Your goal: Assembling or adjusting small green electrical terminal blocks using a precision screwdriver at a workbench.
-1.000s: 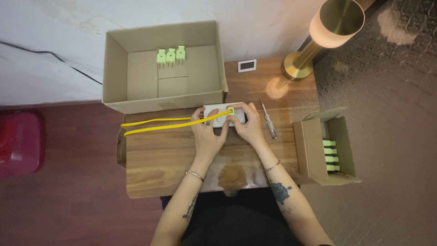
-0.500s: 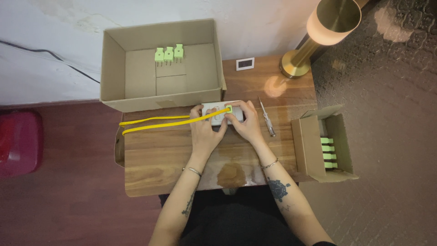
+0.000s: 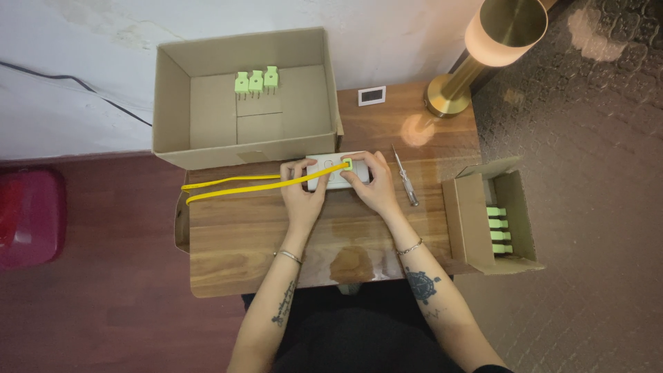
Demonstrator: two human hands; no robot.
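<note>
At table centre, the left hand [image 3: 302, 190] pins the white socket block [image 3: 330, 175] flat, fingers curled over its 9 o'clock end, so the right hand [image 3: 373, 183] can pinch the green plug [image 3: 347, 164] of the yellow cable [image 3: 235, 184] onto it, 3 green plugs [image 3: 255, 81] boxed at 11 o'clock.

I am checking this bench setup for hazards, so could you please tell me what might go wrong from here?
The yellow cable loops past the left edge of the wooden table, so it could snag and jerk the white socket block held by the left hand and right hand.

The slim screwdriver lies right beside the right hand; a nudge might roll it away.

The small cardboard box of green plugs overhangs the right edge and may tip.
</note>
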